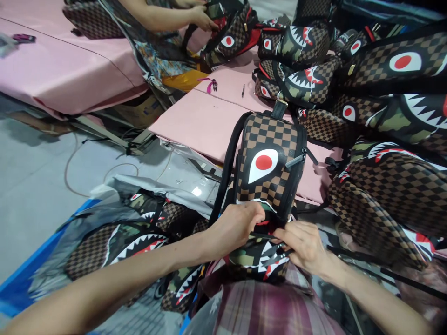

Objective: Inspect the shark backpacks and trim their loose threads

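From the head view, the backpack [270, 163] stands upright at frame centre, its base against the person's lap, its top leaning on the pink bench [202, 121]. It looks soft-sided yet padded, probably light and floppy; the firm lower edge or top loop seems the best hold. It is brown checkered with a white-and-red eye, shark teeth and camouflage below. The left hand [237, 228] pinches the lower edge, fingers clenched; the right hand [303, 244] grips a dark small tool there.

Head view, single: worn on the person's head, facing forward and down, close over both hands and lap, pink table [206, 123] and floor beyond.
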The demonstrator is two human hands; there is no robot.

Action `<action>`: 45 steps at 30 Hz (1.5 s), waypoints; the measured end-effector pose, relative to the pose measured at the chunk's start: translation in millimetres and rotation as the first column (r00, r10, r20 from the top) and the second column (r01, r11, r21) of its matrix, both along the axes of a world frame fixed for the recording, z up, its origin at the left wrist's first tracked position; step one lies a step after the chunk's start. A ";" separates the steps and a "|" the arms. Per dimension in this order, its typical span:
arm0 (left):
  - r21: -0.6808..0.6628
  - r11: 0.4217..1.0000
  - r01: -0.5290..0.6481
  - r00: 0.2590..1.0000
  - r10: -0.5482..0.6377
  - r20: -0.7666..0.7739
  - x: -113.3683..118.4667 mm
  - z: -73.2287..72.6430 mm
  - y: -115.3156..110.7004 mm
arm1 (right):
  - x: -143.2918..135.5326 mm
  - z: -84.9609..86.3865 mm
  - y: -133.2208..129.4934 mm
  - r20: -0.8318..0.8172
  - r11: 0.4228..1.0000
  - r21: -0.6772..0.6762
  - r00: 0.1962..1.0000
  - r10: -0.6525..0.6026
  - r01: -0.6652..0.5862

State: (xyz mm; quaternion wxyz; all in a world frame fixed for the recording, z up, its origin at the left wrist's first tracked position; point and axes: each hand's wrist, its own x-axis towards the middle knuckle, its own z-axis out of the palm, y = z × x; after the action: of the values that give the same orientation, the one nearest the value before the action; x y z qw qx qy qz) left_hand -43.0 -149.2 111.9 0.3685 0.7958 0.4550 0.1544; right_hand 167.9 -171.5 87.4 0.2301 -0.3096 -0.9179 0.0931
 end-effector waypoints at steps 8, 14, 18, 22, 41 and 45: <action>-0.163 0.979 0.122 0.991 -0.129 -0.035 -2.9 10.6 12.0 | 0.7 -10.8 3.6 -0.030 0.984 0.149 0.994 0.102 -0.096; -0.085 0.962 0.261 0.890 -0.274 -0.365 20.2 -0.2 20.4 | -3.2 -9.1 9.0 -0.004 0.973 0.186 0.990 0.138 -0.135; -0.157 0.972 0.178 0.890 -0.226 -0.395 24.0 6.1 22.8 | -3.7 -12.4 9.5 0.028 0.967 0.194 0.987 0.161 -0.163; -0.126 0.983 0.134 0.908 -0.172 -0.382 23.5 4.3 17.9 | -3.5 -15.6 8.0 0.007 0.975 0.168 0.989 0.145 -0.144; 0.084 0.996 0.020 0.939 0.010 -0.343 14.9 -8.6 -6.8 | -4.9 -5.0 0.7 0.087 0.987 0.152 0.995 0.042 -0.055; 0.087 0.995 -0.039 0.947 0.064 -0.314 14.6 -8.6 -9.5 | 0.4 17.8 -0.6 0.130 0.995 0.086 0.989 -0.070 0.059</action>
State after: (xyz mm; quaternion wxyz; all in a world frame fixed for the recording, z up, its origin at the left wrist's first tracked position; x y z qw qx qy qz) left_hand -28.4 -158.7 103.3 0.2543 0.8122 0.5224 0.0523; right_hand 168.3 -172.1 105.2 0.1840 -0.3347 -0.9238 0.0272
